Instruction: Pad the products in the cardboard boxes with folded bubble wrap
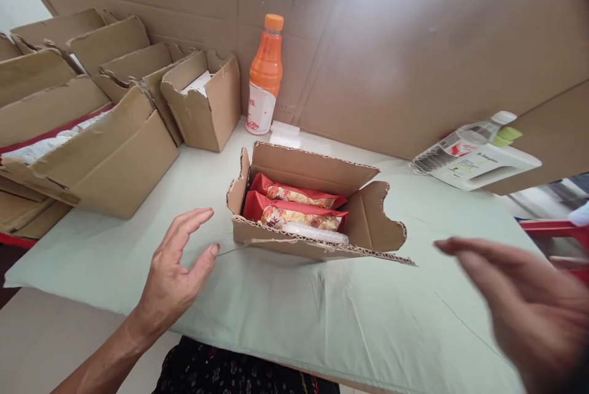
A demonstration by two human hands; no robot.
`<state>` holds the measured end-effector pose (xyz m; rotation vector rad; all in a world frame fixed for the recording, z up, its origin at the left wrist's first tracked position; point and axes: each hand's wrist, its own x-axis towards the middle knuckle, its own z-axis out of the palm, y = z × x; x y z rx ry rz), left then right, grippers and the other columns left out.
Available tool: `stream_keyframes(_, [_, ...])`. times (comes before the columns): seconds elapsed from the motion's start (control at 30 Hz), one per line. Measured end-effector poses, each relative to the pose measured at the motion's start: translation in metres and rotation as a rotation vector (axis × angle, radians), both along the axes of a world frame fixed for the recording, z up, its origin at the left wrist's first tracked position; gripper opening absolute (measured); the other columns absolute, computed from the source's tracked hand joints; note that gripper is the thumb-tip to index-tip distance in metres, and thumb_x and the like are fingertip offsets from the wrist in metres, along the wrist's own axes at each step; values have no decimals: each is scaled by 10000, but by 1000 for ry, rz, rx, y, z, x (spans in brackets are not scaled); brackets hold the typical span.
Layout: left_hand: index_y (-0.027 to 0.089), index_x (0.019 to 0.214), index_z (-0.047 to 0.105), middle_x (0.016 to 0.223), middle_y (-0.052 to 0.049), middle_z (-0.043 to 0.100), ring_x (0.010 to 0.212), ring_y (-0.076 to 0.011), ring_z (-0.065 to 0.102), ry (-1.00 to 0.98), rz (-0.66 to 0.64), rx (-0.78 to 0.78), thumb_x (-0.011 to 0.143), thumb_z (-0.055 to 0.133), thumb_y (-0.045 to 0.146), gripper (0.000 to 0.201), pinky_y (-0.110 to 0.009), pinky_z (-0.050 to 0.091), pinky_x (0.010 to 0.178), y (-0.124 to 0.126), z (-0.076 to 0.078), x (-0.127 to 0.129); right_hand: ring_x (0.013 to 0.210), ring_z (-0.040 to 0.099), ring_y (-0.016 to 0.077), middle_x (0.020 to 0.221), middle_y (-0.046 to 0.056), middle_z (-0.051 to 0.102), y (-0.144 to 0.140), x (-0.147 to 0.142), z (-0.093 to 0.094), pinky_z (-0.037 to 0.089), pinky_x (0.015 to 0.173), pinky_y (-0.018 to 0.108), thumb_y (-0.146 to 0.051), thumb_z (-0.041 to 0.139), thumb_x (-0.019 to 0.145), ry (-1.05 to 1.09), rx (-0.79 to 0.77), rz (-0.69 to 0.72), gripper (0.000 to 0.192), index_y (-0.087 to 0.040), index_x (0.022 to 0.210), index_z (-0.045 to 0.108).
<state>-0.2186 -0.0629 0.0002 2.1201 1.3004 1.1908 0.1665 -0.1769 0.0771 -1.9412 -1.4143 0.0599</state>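
An open cardboard box (317, 210), loaded with red snack packets (294, 197), is set mid-bench (322, 320) within easy reach, flanked by the left hand (177, 259) and blurred right hand (519, 302), both spread, empty, touching nothing.

A packing place: many cardboard boxes (92, 154) sit on a table (322, 320), with a cardboard wall (391, 44) behind.

Box (304, 210): matt corrugated cardbd; packets (294, 207): glossy plastic; table cover (322, 314): matt, smooth cloth.
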Motion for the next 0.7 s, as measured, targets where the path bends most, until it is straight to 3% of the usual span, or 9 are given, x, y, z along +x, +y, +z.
stream_keyframes(0.1, [248, 1443, 498, 1404, -116, 591, 1221, -240, 633, -105, -83, -204, 932, 605, 226, 523, -438, 546, 1056, 3, -19, 12, 693, 680, 228, 921, 80, 745, 4, -25, -56, 525, 537, 341, -560, 665, 858, 60, -164, 53, 328, -257, 983, 660])
stream_keyframes(0.2, [210, 1478, 438, 1412, -140, 583, 1259, -262, 613, -231, -152, -303, 871, 615, 208, 633, -461, 543, 1068, 8, -25, 46, 536, 598, 176, 818, 66, 723, 34, -49, -86, 474, 466, 308, -614, 654, 809, 158, -194, 120, 421, -212, 928, 613])
stream_keyframes(0.27, [190, 1502, 402, 1443, -160, 564, 1300, -288, 586, -270, -174, -326, 841, 623, 202, 697, -492, 525, 1093, 6, -26, 70, 607, 652, 200, 834, 73, 730, 44, -49, -87, 503, 506, 303, -609, 610, 827, 233, -158, 65, 423, -204, 948, 615])
stream_keyframes(0.37, [194, 1548, 353, 1533, -179, 496, 1402, -340, 506, -236, -239, -279, 835, 621, 191, 762, -563, 454, 1168, -15, -27, 91, 702, 704, 247, 865, 87, 749, 33, -27, -81, 542, 554, 322, -620, 618, 803, 292, -165, -20, 430, -208, 927, 634])
stream_keyframes(0.47, [241, 1603, 261, 1596, -173, 433, 1469, -365, 440, -167, -273, -233, 847, 607, 159, 836, -607, 414, 1198, -52, -32, 89, 717, 708, 279, 759, 79, 730, 16, -4, -81, 566, 592, 351, -632, 650, 779, 252, -235, -13, 415, -218, 814, 667])
stream_keyframes(0.53, [277, 1630, 180, 1630, -163, 381, 1490, -371, 413, -153, -247, -207, 857, 595, 149, 886, -619, 419, 1191, -74, -37, 78, 722, 702, 285, 717, 79, 713, 22, -2, -86, 567, 589, 354, -634, 668, 778, 250, -248, 60, 414, -221, 770, 681])
stream_keyframes(0.6, [299, 1642, 126, 1658, -153, 325, 1507, -373, 386, -158, -191, -178, 877, 578, 161, 899, -616, 426, 1186, -87, -42, 61, 765, 703, 279, 810, 91, 739, 47, -17, -93, 579, 616, 354, -622, 679, 796, 304, -206, 171, 416, -210, 853, 701])
stream_keyframes(0.7, [336, 1638, 118, 1678, -134, 272, 1525, -367, 356, -185, -36, -164, 935, 544, 193, 834, -609, 419, 1187, -83, -50, 33, 932, 713, 259, 1145, 137, 733, 116, -69, -101, 614, 761, 378, -585, 655, 859, 462, -103, 398, 509, -185, 1173, 638])
